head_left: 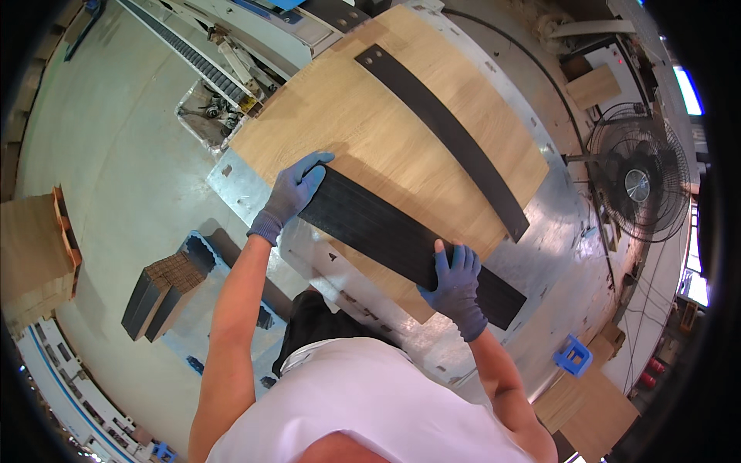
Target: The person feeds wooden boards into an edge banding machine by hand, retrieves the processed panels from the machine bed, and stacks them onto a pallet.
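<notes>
Both my hands wear blue-grey gloves. They hold a bundle of long dark boards (pixel 374 220) lying close together, slanting over the near edge of a wood-grain panel (pixel 332 123). My left hand (pixel 292 197) grips the bundle's left end, thumb on top and fingers over the far side. My right hand (pixel 457 287) is closed round it towards the right end, with bare fingertips showing. Beyond the bundle, apart from my hands, a single dark strip (pixel 448 143) with small holes near its ends lies on the panel.
A metal table (pixel 559 204) carries the panel. Dark-faced boards (pixel 158 297) are stacked on a blue stand (pixel 224 312) at my left. A black fan (pixel 637 185) and a blue plastic stool (pixel 573 355) stand to the right. Machine rails (pixel 181 50) lie at far left.
</notes>
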`<state>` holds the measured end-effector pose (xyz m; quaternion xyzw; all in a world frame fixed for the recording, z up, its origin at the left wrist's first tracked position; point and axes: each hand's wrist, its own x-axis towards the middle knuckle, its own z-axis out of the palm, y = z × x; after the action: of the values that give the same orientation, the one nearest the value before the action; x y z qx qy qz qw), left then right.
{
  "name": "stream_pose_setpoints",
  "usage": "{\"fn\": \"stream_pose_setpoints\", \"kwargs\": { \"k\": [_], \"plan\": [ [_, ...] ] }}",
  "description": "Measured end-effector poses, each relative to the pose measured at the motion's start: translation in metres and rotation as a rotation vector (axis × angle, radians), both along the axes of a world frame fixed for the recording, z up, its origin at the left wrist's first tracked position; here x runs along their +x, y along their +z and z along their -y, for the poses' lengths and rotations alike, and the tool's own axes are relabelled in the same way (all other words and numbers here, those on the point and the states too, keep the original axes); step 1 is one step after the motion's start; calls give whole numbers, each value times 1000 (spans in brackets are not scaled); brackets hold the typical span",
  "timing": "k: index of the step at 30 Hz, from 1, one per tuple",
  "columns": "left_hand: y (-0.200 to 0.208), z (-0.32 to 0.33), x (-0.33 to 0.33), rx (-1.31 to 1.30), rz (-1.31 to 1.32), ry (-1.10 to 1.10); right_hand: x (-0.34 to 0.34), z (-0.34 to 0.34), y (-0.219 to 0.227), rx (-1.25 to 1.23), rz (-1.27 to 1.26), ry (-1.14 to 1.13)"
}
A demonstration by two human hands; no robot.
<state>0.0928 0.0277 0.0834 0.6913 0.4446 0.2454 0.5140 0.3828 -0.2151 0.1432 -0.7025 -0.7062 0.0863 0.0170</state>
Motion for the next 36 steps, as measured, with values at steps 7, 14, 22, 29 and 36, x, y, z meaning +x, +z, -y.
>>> {"fn": "stream_pose_setpoints", "kwargs": {
  "k": [7,14,22,29,36],
  "plan": [
    [-8,22,-44,-25,113,181,-11,-7,-13,86,-95,145],
    [-45,89,-142,-518,1252,786,-72,-32,-13,112,-183,216],
    [-89,174,-106,-683,1453,983,-148,-58,-9,23,-207,381],
    [-85,218,-117,-143,856,799,-242,-57,-2,-36,-270,535],
    [-122,260,-144,-486,2111,617,-374,-47,-9,-162,-231,734]
  ]
}}
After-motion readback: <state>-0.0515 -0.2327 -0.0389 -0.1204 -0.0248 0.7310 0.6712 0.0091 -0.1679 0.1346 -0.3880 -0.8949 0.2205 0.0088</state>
